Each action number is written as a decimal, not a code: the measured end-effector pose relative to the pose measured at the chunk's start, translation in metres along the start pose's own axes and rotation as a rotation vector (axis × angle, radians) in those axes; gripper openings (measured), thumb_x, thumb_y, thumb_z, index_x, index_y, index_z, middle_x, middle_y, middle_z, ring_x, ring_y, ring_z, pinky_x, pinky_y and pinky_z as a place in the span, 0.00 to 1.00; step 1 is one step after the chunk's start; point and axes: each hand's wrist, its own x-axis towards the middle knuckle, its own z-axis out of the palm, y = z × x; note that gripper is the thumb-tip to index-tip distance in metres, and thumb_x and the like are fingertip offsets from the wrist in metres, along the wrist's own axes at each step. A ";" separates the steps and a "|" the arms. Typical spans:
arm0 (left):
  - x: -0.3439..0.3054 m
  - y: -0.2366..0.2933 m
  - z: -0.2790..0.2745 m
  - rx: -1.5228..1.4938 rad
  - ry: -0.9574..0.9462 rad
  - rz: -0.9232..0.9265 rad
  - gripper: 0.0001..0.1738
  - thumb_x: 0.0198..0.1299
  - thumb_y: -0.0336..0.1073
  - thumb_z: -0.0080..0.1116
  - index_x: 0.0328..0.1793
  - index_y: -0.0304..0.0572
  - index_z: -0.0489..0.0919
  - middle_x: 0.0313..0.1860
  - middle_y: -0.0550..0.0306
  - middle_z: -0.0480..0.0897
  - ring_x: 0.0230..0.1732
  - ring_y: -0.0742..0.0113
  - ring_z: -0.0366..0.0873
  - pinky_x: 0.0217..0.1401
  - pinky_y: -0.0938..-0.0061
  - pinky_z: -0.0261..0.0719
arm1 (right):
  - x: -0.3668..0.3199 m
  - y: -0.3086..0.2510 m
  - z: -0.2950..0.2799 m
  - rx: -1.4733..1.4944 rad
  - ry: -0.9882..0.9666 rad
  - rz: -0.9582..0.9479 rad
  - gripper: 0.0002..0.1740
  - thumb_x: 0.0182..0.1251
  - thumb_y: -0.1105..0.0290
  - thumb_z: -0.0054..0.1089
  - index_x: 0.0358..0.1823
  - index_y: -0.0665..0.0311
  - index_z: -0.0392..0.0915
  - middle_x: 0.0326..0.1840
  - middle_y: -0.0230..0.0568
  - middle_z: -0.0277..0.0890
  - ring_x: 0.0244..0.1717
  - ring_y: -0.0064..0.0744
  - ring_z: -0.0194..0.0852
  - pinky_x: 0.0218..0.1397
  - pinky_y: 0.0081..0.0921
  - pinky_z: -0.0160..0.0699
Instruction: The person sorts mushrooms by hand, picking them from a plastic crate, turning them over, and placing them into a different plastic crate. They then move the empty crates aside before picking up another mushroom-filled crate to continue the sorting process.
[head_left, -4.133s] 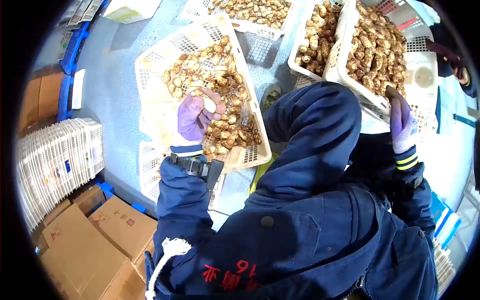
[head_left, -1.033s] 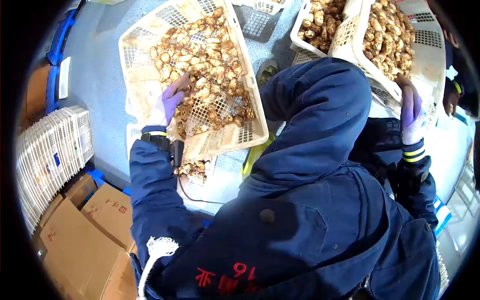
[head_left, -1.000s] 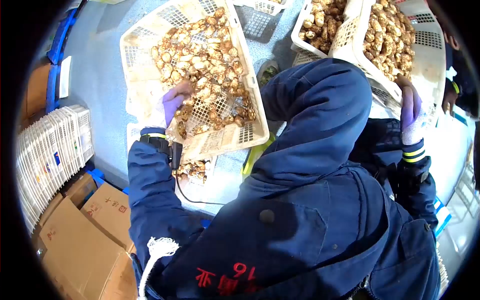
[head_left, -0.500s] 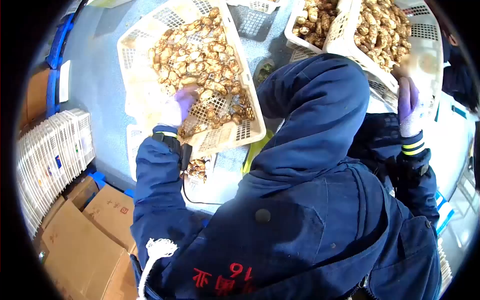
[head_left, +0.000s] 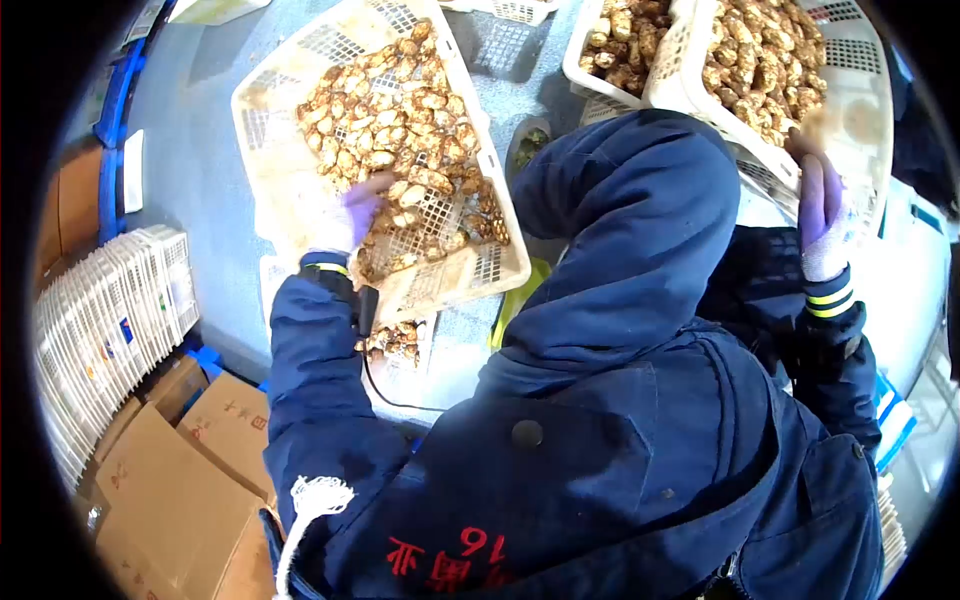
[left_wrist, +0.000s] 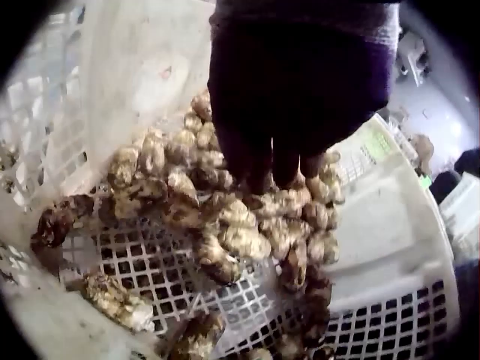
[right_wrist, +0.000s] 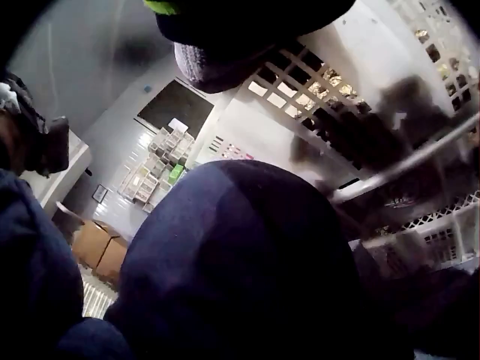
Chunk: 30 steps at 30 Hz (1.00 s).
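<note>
My left hand (head_left: 345, 215), in a purple-palmed glove, is low inside a white mesh crate (head_left: 262, 170) at its near left side. Its fingers reach over a spread of knobbly brown-and-cream tubers (head_left: 385, 120). In the left wrist view the back of the hand (left_wrist: 300, 90) is dark, and its straight fingers point down onto the tubers (left_wrist: 244, 241). My right hand (head_left: 822, 215), gloved alike, lies at the near rim of another white crate (head_left: 672, 62) heaped with tubers (head_left: 765, 75). Its fingertips are blurred there; in the right wrist view its fingers are hidden.
A smaller crate of tubers (head_left: 625, 45) stands beside the heaped one. A bent knee (head_left: 640, 190) is between the two work areas. Stacked white crates (head_left: 120, 330) and cardboard boxes (head_left: 170, 500) stand at the left. More tubers (head_left: 395, 340) lie below the near crate.
Earlier my left hand held a pale tuber above the crate; now it is down among the tubers, some of which have shifted. My right hand stays at the rim, its fingertips moving.
</note>
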 end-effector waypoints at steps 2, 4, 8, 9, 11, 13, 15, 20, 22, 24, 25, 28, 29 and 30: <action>-0.007 0.004 -0.021 -0.062 0.213 0.081 0.24 0.65 0.24 0.46 0.67 0.44 0.75 0.53 0.57 0.81 0.37 0.73 0.75 0.41 0.79 0.74 | -0.001 0.011 0.003 0.027 0.012 0.010 0.19 0.78 0.66 0.42 0.59 0.69 0.75 0.52 0.46 0.80 0.56 0.35 0.76 0.64 0.27 0.69; -0.011 0.023 -0.032 0.116 0.249 -0.040 0.26 0.64 0.25 0.47 0.69 0.45 0.73 0.55 0.56 0.81 0.44 0.72 0.78 0.48 0.79 0.75 | 0.000 0.015 0.005 0.013 0.025 -0.020 0.19 0.79 0.66 0.42 0.60 0.69 0.74 0.53 0.46 0.80 0.57 0.35 0.76 0.64 0.27 0.69; 0.031 -0.038 -0.022 0.238 0.210 0.112 0.27 0.62 0.26 0.50 0.70 0.43 0.71 0.68 0.42 0.72 0.72 0.50 0.66 0.74 0.68 0.61 | -0.001 0.004 0.002 0.044 -0.013 0.029 0.19 0.79 0.65 0.41 0.60 0.69 0.74 0.53 0.47 0.80 0.58 0.36 0.76 0.65 0.27 0.68; 0.026 -0.028 -0.022 0.343 0.152 0.072 0.26 0.63 0.26 0.51 0.69 0.43 0.72 0.68 0.46 0.73 0.70 0.55 0.67 0.71 0.70 0.63 | -0.002 0.003 0.002 0.044 -0.014 0.038 0.19 0.79 0.65 0.41 0.60 0.69 0.74 0.54 0.47 0.80 0.58 0.36 0.76 0.66 0.27 0.68; 0.014 -0.025 -0.033 0.290 -0.066 0.013 0.24 0.64 0.27 0.51 0.68 0.43 0.74 0.67 0.49 0.75 0.67 0.60 0.70 0.68 0.72 0.66 | 0.000 0.000 -0.001 0.048 -0.043 0.041 0.20 0.79 0.65 0.40 0.60 0.69 0.74 0.54 0.47 0.80 0.58 0.36 0.76 0.66 0.27 0.67; -0.019 -0.008 -0.048 0.285 -0.099 -0.088 0.22 0.65 0.29 0.48 0.66 0.42 0.76 0.60 0.52 0.80 0.61 0.66 0.74 0.64 0.75 0.68 | 0.000 0.009 0.000 0.010 -0.030 0.005 0.20 0.79 0.65 0.40 0.61 0.69 0.74 0.54 0.47 0.80 0.58 0.36 0.76 0.66 0.27 0.67; -0.059 0.001 -0.052 0.145 0.202 -0.150 0.23 0.66 0.29 0.46 0.67 0.43 0.75 0.60 0.55 0.80 0.57 0.69 0.77 0.60 0.77 0.72 | 0.000 0.021 0.001 0.009 -0.030 -0.021 0.20 0.79 0.65 0.41 0.61 0.69 0.74 0.54 0.47 0.80 0.58 0.35 0.76 0.66 0.27 0.67; -0.129 0.001 -0.042 -0.198 0.291 -0.087 0.23 0.68 0.31 0.46 0.68 0.37 0.73 0.60 0.51 0.79 0.55 0.66 0.79 0.59 0.73 0.75 | 0.001 0.028 0.001 -0.007 -0.033 -0.026 0.20 0.79 0.64 0.41 0.61 0.69 0.74 0.55 0.47 0.79 0.60 0.36 0.74 0.67 0.28 0.66; -0.149 0.015 -0.034 -0.138 0.598 -0.076 0.23 0.69 0.30 0.46 0.69 0.36 0.72 0.60 0.50 0.79 0.52 0.66 0.79 0.57 0.74 0.76 | 0.002 0.029 -0.002 -0.012 -0.054 0.003 0.20 0.79 0.64 0.40 0.61 0.69 0.74 0.57 0.46 0.79 0.61 0.36 0.74 0.68 0.28 0.65; -0.162 -0.003 -0.032 -0.362 0.852 0.056 0.22 0.70 0.32 0.46 0.69 0.33 0.71 0.60 0.45 0.79 0.56 0.63 0.78 0.63 0.71 0.73 | 0.000 0.036 -0.003 -0.012 -0.063 -0.029 0.20 0.79 0.65 0.40 0.61 0.69 0.74 0.60 0.45 0.77 0.63 0.35 0.72 0.68 0.28 0.64; -0.168 -0.011 -0.031 -0.377 0.963 0.065 0.22 0.70 0.31 0.46 0.68 0.32 0.71 0.60 0.44 0.79 0.56 0.62 0.78 0.63 0.71 0.73 | 0.001 0.034 -0.004 -0.005 -0.073 -0.018 0.20 0.79 0.65 0.40 0.61 0.69 0.74 0.60 0.45 0.76 0.63 0.35 0.72 0.69 0.28 0.64; -0.182 -0.023 -0.024 -0.360 1.060 0.071 0.23 0.72 0.32 0.46 0.71 0.30 0.68 0.62 0.40 0.76 0.58 0.59 0.77 0.63 0.70 0.74 | 0.004 0.040 -0.004 0.003 -0.079 0.003 0.20 0.79 0.64 0.40 0.61 0.68 0.74 0.60 0.45 0.76 0.63 0.35 0.72 0.69 0.28 0.64; -0.184 -0.026 -0.018 -0.349 1.025 0.085 0.23 0.72 0.32 0.46 0.70 0.30 0.68 0.62 0.39 0.76 0.59 0.59 0.76 0.64 0.70 0.74 | 0.004 0.042 -0.004 0.002 -0.081 0.011 0.21 0.79 0.64 0.40 0.61 0.69 0.74 0.60 0.45 0.77 0.63 0.35 0.72 0.69 0.27 0.64; -0.184 -0.022 -0.011 -0.339 0.989 0.101 0.23 0.72 0.32 0.47 0.70 0.30 0.67 0.62 0.39 0.76 0.59 0.58 0.76 0.65 0.69 0.73 | 0.005 0.039 -0.005 -0.024 -0.096 0.017 0.21 0.79 0.64 0.40 0.61 0.69 0.74 0.60 0.46 0.77 0.63 0.35 0.72 0.69 0.27 0.64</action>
